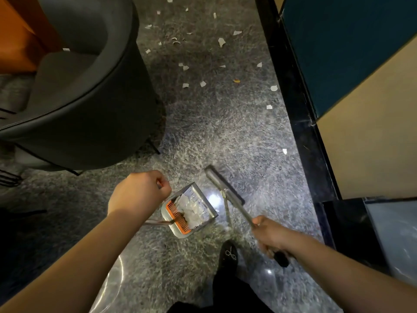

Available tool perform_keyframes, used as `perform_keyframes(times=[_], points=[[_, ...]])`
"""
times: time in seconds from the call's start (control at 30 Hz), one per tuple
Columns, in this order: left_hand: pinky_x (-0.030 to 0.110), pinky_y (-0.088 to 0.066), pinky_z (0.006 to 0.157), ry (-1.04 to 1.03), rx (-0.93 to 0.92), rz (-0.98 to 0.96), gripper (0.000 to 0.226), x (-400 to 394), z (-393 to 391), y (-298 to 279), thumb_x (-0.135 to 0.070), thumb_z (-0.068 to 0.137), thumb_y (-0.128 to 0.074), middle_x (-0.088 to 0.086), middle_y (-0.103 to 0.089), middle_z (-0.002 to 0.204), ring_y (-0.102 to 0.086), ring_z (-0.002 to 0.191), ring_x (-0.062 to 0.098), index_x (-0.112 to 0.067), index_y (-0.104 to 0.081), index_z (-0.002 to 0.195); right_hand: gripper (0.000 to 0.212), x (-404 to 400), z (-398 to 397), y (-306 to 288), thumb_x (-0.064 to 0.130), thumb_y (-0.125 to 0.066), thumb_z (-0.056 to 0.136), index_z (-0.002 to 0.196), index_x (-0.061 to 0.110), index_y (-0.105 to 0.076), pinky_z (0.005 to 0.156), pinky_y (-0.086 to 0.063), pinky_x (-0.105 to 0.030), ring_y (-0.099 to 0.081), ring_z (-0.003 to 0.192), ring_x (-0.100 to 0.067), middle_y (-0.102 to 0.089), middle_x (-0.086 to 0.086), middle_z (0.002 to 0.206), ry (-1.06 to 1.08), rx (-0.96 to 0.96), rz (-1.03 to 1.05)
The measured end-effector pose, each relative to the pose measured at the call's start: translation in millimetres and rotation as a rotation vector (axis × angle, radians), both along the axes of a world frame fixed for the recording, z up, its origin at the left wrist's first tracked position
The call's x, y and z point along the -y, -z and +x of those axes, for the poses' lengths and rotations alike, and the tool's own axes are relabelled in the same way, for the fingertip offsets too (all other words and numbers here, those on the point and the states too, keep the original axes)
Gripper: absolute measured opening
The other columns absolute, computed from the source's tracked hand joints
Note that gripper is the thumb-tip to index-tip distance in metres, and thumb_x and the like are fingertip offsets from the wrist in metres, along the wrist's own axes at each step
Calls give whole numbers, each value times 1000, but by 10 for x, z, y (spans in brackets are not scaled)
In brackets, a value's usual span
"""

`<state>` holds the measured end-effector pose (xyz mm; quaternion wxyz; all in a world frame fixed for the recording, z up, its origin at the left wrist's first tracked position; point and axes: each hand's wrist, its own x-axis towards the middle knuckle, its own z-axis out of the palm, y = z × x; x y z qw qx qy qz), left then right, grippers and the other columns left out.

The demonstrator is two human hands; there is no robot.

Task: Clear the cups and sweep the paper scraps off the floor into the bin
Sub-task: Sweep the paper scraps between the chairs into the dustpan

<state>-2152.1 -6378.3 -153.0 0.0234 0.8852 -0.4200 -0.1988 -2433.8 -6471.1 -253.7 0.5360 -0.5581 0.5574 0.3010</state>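
Already the dustpan (189,210) holds a white heap of swept paper, sitting on the grey speckled floor (225,132) just ahead of the person's dark shoe (229,256). The left hand (138,192) is closed in a fist above the pan's back edge, apparently curled round its upright handle, though the handle itself is mostly hidden under the fist. The right hand (272,237) grips the broom handle (243,213), and the broom head (223,185) lies on the floor just beside the pan's open mouth, angled across it.

Many paper scraps (221,41) lie scattered further up the floor, between the dark round armchair (90,98) and the black skirting (293,98) along the right wall; a few sit close against that skirting. No cups and no bin show in this view.

The step in hand looks like gathering the next batch. It would go best with the broom carried out past the farthest scraps and drawn back in short, low strokes toward the pan, since light paper may flutter aside under a fast sweep. Pieces hugging the skirting probably need the broom head turned along the wall first. The pan should stay flat, lip pressed to the floor, and level when moved, so the heap inside does not spill.
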Motion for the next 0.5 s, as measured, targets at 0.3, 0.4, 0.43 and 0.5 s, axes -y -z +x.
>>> perform_keyframes(times=[0.3, 0.4, 0.43, 0.5], points=[[31, -51, 60, -19, -12, -2, 11, 136, 114, -27, -37, 86, -58, -7, -63, 69, -61, 68, 19, -33, -64, 78, 32, -38, 152, -216, 8, -34, 98, 128, -1, -37, 38, -35, -19, -44, 42, -13, -48, -7, 57, 65, 184, 242], [31, -52, 59, -24, -29, -13, 10, 115, 129, -39, -35, 86, -58, -5, -64, 69, -61, 67, 20, -32, -64, 79, 33, -57, 193, -308, 8, -34, 98, 130, 0, -40, 39, -31, -18, -44, 38, -6, -46, -4, 57, 59, 188, 264], [30, -50, 58, -29, -39, -11, 10, 105, 140, -49, -34, 86, -58, -5, -64, 68, -61, 66, 19, -32, -64, 79, 34, -56, 204, -339, 7, -33, 98, 129, -1, -41, 37, -31, -17, -43, 36, -5, -45, -4, 58, 69, 186, 264], [29, -49, 56, -51, -65, -21, 12, 75, 187, -67, -33, 85, -57, -5, -63, 65, -59, 62, 17, -32, -63, 75, 34, -47, 221, -423, 5, -31, 97, 128, -1, -43, 34, -33, -14, -42, 32, -4, -43, -6, 61, 109, 169, 270]])
